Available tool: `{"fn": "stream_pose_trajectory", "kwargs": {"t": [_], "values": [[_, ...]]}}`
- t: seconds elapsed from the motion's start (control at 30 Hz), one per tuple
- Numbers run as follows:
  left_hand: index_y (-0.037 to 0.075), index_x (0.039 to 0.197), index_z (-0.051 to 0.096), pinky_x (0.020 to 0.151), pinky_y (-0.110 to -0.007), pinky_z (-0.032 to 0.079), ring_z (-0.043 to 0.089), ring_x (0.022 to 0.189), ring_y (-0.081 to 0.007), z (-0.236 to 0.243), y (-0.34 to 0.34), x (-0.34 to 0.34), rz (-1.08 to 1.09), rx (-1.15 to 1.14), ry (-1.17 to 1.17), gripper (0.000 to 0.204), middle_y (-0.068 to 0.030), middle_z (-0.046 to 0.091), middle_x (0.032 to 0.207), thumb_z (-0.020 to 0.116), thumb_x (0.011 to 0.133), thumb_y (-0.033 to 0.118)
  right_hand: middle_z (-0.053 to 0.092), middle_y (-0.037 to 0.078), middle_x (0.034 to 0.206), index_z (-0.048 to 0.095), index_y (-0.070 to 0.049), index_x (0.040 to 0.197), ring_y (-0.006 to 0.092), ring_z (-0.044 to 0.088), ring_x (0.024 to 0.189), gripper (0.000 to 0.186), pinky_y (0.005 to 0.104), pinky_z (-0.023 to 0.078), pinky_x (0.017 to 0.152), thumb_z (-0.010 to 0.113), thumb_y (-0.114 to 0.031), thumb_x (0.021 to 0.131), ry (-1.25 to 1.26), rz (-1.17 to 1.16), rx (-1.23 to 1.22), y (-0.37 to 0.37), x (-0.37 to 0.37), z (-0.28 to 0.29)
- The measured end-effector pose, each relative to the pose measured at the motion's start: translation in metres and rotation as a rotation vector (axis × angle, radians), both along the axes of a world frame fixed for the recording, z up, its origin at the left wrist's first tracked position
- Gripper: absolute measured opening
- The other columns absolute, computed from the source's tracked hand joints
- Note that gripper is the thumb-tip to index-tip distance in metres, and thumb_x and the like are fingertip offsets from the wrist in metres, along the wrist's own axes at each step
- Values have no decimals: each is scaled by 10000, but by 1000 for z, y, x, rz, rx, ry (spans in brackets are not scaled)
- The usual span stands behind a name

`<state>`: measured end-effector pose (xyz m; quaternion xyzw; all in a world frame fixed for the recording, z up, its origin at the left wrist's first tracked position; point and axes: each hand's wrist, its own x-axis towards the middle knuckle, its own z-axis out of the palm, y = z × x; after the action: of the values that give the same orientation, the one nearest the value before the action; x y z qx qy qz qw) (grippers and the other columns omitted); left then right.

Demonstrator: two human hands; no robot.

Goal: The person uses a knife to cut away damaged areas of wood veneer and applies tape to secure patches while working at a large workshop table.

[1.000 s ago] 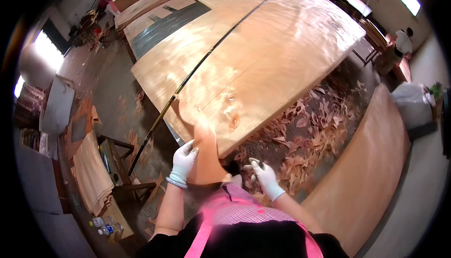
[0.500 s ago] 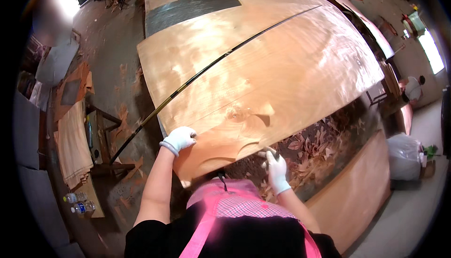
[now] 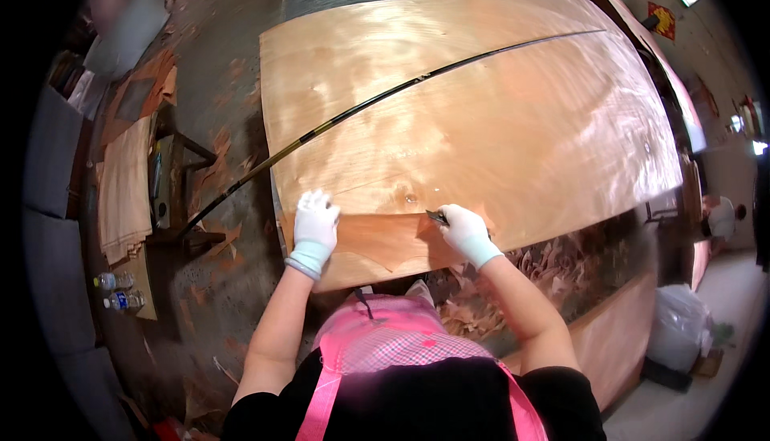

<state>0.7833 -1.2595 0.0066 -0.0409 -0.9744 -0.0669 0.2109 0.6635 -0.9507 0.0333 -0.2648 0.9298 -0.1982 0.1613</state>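
A large sheet of pale wood veneer lies on a stack in front of me. Along its near edge sits a darker, reddish veneer piece with a pointed lower outline. My left hand, in a white glove, rests on the sheet at the left end of this piece, fingers stretched forward. My right hand, gloved too, is closed around a small dark-bladed knife, its tip at the reddish piece's right end. A long thin dark pole crosses the sheet diagonally, beyond both hands.
Veneer scraps litter the floor at right. To the left, folded veneer hangs by a wooden stool, near two plastic bottles. One person is at upper left, another at far right.
Both hands have moved forward over the sheet. My right hand came from beside the near edge onto the veneer with the knife; my left hand's fingers have straightened. The view has shifted.
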Motion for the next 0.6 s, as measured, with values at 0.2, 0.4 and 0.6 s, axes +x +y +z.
{"fn": "stream_pose_trajectory", "kwargs": {"t": [0.2,0.4,0.6], "values": [[129,1105,634,737,-447,517,626,885,-321,-18,81,-15,283,401,-319,308,-123,615,966,680,848,290,667,190,927,654,-58,910,397,641,891,213,468,509,781,539,-237,915,-22,57,162,-13,-55,-1],[112,1164,593,774,-419,541,643,902,-315,-34,120,-49,428,379,-489,368,-136,614,1006,692,859,293,660,237,1089,577,-55,1287,391,647,1003,406,448,518,878,552,-171,900,162,84,24,-6,-77,-14],[86,1322,499,913,-400,508,587,1067,-336,-19,137,-52,671,591,-440,571,-180,539,1171,738,823,231,679,252,1114,371,22,1462,305,697,1002,607,392,530,900,566,-224,942,-726,0,-150,-11,-53,-8]]}}
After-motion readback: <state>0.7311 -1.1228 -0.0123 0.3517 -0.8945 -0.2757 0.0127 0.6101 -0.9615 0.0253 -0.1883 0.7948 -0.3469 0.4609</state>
